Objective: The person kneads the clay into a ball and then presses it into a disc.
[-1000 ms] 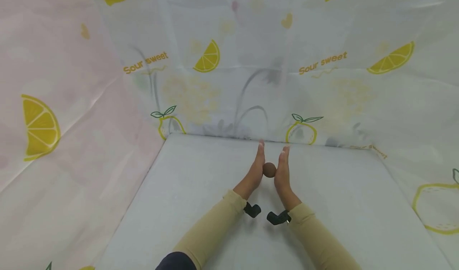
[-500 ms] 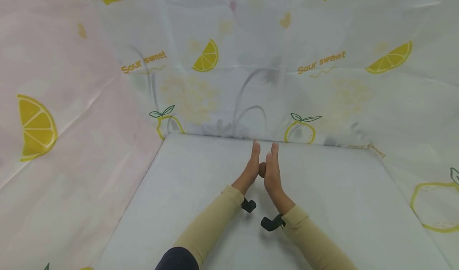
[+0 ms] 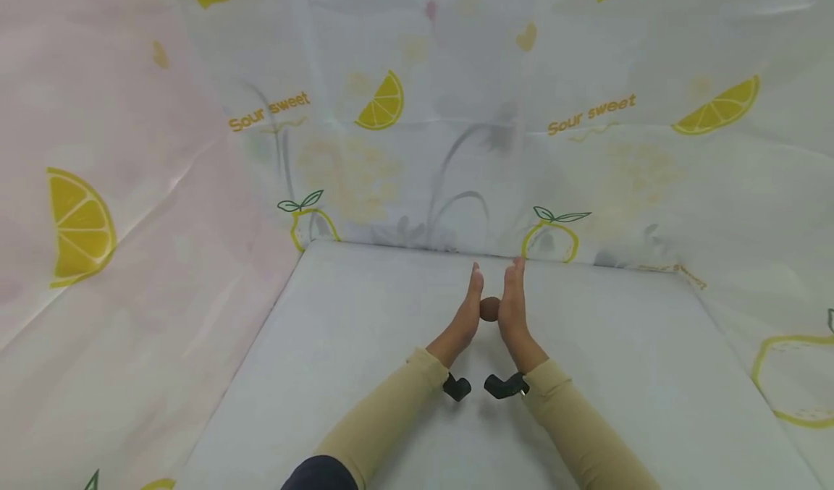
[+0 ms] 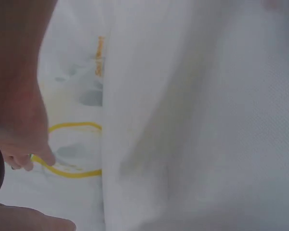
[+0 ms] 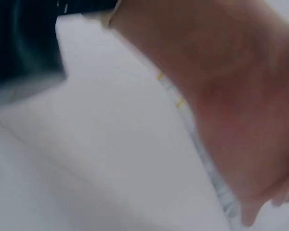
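In the head view a small brown ball [image 3: 489, 309] is held between the two palms, above the white tabletop. My left hand [image 3: 466, 315] presses it from the left with fingers straight and pointing away. From the right, my right hand [image 3: 513, 307] presses it with the palm, its fingers straight as well. Part of a hand [image 4: 19, 110] and some fingers fill the left side of the left wrist view. The right wrist view shows a blurred hand [image 5: 245, 130] close up, and the ball cannot be made out there.
The white tabletop [image 3: 365, 294] meets a lemon-printed sheet [image 3: 417, 171] at the back and sides. Black wrist-worn camera pieces [image 3: 504, 386] stick out beneath both wrists, close to each other.
Half a second ago the palms were further left in the head view and the right hand partly hid the ball. Now more of the ball shows, and the left fingertips sit slightly nearer me.
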A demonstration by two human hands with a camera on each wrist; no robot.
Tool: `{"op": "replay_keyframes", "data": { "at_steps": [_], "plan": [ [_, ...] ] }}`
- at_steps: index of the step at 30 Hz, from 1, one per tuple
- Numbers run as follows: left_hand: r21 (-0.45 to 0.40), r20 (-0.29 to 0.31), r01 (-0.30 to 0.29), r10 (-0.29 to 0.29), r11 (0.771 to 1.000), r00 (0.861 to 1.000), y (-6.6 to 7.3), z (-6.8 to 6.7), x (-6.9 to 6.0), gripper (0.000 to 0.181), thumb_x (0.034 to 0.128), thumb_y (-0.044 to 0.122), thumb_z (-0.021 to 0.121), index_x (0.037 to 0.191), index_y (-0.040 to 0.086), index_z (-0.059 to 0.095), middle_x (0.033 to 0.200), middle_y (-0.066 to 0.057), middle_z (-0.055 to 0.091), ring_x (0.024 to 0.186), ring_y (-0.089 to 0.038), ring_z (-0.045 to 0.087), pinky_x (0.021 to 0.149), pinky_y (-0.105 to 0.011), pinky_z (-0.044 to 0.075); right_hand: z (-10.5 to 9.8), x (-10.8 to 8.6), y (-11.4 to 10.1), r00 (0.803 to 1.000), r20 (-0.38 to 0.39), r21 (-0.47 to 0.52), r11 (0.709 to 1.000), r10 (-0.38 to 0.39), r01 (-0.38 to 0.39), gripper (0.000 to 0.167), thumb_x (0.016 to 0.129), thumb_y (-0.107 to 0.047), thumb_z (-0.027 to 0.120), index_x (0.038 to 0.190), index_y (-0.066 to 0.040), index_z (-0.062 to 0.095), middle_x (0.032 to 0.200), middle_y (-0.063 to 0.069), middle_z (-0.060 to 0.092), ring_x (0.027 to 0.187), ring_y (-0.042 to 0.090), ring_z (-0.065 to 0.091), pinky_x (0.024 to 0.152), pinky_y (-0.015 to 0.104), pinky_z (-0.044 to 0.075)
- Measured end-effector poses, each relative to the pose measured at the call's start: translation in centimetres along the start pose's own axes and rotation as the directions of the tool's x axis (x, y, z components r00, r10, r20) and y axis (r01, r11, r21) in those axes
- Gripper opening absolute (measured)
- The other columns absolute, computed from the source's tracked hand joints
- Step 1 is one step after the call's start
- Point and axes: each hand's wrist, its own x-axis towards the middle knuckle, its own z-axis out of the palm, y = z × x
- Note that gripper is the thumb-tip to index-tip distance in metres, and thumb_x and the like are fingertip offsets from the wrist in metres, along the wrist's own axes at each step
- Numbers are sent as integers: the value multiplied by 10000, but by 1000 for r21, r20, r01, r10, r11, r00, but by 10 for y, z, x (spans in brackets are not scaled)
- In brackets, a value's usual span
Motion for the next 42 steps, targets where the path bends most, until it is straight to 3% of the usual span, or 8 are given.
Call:
{"op": "replay_keyframes", "data": {
  "at_steps": [7,10,15,22,28,35,42],
  "plan": [
    [-23,-9,-20,19,1000,1000,13,-2,2,846,1019,709,73,1645,145,-1,1706,9,-6,1553,-142,-18,1251,-428,21,-5,-7,8,997,14,-8,997,77,-77,652,1133,-351,202,1609,3,-71,1700,143,-46,1562,244,-53,1251,431,-18],
    [-40,-23,-40,40,998,999,18,-6,5,870,1009,728,74,1643,136,-7,1706,9,-15,1552,-142,-29,1251,-424,13,-2,-18,-3,997,56,-1,999,54,-54,624,1133,-262,210,1595,35,-86,1690,190,-51,1559,303,-57,1247,478,-16],
    [-58,-33,-40,38,997,999,21,-12,12,835,1002,744,94,1644,226,-34,1697,77,-52,1545,-116,-49,1249,-441,-1,9,-37,-28,994,108,6,1000,-17,16,596,1125,-161,208,1579,65,-104,1682,224,-40,1557,328,-47,1246,499,16],
    [-46,-78,-6,2,999,997,11,-15,15,754,1057,641,119,1648,194,-21,1705,36,-39,1550,-147,-42,1248,-460,5,19,-43,-42,990,128,20,998,-57,55,610,1128,-169,228,1583,43,-119,1691,184,-26,1561,277,-34,1250,468,21],
    [-29,-66,9,-11,1000,998,-1,-10,9,727,1078,579,97,1645,142,-27,1709,-20,-36,1557,-184,-36,1247,-475,11,16,-36,-56,993,115,25,999,-39,36,625,1122,-203,226,1579,62,-108,1691,186,-19,1562,270,-17,1253,443,21],
    [-36,-31,7,-8,999,999,-5,-2,4,746,1064,609,79,1645,153,-31,1709,-13,-45,1557,-187,-44,1245,-488,9,8,-8,-25,999,44,53,999,0,-2,667,1128,-330,235,1605,-12,-107,1704,132,-2,1561,221,-7,1253,425,12],
    [-56,-3,-10,10,998,1000,5,-4,0,787,1043,660,77,1646,165,-21,1707,10,-35,1553,-154,-48,1247,-467,9,2,0,-1,999,4,32,999,42,-42,707,1119,-422,238,1619,-38,-84,1707,129,-2,1565,228,-26,1253,435,-4]
  ]
}}
